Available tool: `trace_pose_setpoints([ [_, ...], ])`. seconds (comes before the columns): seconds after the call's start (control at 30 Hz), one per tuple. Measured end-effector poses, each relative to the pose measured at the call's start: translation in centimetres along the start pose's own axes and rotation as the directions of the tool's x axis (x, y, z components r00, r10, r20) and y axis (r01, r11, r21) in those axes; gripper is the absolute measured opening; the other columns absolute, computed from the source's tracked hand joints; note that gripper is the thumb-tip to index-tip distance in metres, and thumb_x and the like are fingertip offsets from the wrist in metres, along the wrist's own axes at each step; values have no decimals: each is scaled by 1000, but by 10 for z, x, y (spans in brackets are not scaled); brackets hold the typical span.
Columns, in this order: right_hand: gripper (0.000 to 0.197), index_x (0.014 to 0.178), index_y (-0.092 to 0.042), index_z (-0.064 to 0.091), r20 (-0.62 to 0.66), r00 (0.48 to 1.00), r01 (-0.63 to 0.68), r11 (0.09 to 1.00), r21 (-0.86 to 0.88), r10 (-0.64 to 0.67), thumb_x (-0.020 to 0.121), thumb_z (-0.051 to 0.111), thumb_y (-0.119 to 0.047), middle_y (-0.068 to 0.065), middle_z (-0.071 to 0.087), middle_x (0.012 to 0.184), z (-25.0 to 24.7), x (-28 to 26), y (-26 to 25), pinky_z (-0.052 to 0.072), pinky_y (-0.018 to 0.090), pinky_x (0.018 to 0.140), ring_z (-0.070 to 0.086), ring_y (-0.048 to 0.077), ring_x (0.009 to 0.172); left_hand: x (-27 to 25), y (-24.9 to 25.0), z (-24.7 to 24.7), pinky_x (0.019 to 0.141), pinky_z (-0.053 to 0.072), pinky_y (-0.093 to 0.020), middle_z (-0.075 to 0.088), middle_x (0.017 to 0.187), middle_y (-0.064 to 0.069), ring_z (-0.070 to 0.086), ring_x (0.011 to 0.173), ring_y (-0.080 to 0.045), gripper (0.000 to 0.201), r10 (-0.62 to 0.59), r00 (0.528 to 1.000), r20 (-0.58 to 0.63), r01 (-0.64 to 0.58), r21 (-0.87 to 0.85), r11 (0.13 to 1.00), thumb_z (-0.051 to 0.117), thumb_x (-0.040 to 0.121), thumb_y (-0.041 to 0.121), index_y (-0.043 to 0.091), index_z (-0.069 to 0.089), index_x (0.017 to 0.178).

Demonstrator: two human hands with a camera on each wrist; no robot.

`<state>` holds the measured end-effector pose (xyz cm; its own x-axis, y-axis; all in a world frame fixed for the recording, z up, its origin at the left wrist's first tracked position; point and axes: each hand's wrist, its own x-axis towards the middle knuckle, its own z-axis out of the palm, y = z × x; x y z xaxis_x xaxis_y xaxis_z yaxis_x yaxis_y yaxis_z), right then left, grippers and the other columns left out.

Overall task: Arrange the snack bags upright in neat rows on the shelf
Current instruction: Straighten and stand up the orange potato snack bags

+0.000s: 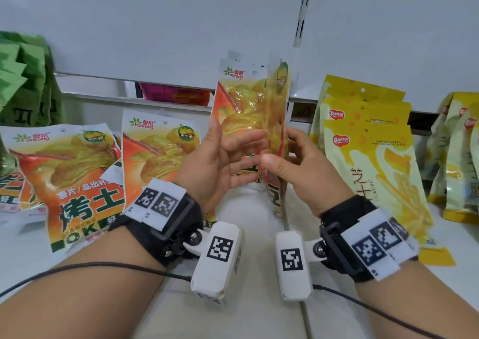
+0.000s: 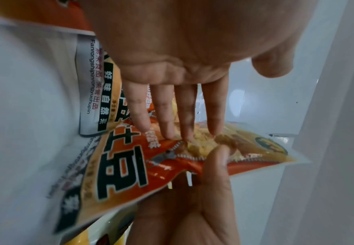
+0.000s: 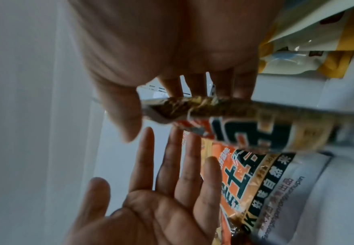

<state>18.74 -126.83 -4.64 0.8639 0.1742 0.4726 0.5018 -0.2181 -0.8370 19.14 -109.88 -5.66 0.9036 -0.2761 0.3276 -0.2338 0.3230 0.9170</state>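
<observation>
The right hand [image 1: 298,167] is pinching an orange snack bag [image 1: 277,121] edge-on above the white shelf [image 1: 254,235] — thumb in front, fingers behind. The left hand [image 1: 212,165] is hovering beside it, fingers straight — holding nothing.

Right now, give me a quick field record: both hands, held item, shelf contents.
left hand: open, straight fingers beside the bag
right hand: pinches orange plastic potato-chip bag, upright, edge-on to head view
behind it: same orange bag standing
left of the hands: orange chip bags leaning or lying
right: pale yellow cheese-stick bags in a row
far left: green bags
</observation>
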Motion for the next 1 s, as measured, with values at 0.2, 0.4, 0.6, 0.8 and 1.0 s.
trace_pose_setpoints([
  [0.2,28,91,-36,61,-318,936,140,989,-51,-149,96,45,-14,-14,68,89,-14,2,-10,54,30,73,65,10,85,1,-3,5,81,46,-27,60,118,10,56,109,-11,36,108,961,-255,-55,207,977,59,82,46,38,57,116],
  [0.4,32,88,-37,63,-350,921,192,981,21,-172,97,44,-13,-24,68,78,-26,1,-18,50,13,58,65,-1,73,4,2,8,99,37,-33,49,137,1,49,120,-9,74,72,969,-238,1,292,956,69,76,32,36,33,141],
  [0.6,23,73,-17,65,-330,943,100,923,372,31,91,52,-16,4,62,69,-37,3,-23,55,32,61,60,18,62,-3,17,21,95,47,-37,66,121,-2,62,110,-18,68,36,983,-183,12,254,967,74,74,27,28,44,135],
  [0.8,14,91,-14,63,-14,956,-255,852,458,294,95,49,-12,2,70,70,-15,15,-10,55,28,58,65,16,63,-30,37,13,48,51,-24,72,76,-9,66,58,-19,12,28,937,-347,47,206,977,65,83,3,13,67,91],
  [1.0,7,91,-12,61,-159,907,-353,910,219,391,84,61,-15,1,57,78,1,42,2,43,28,64,52,13,69,-62,40,-28,64,51,-42,71,101,-15,66,83,-37,24,87,799,-595,117,296,948,69,84,16,29,65,103],
])
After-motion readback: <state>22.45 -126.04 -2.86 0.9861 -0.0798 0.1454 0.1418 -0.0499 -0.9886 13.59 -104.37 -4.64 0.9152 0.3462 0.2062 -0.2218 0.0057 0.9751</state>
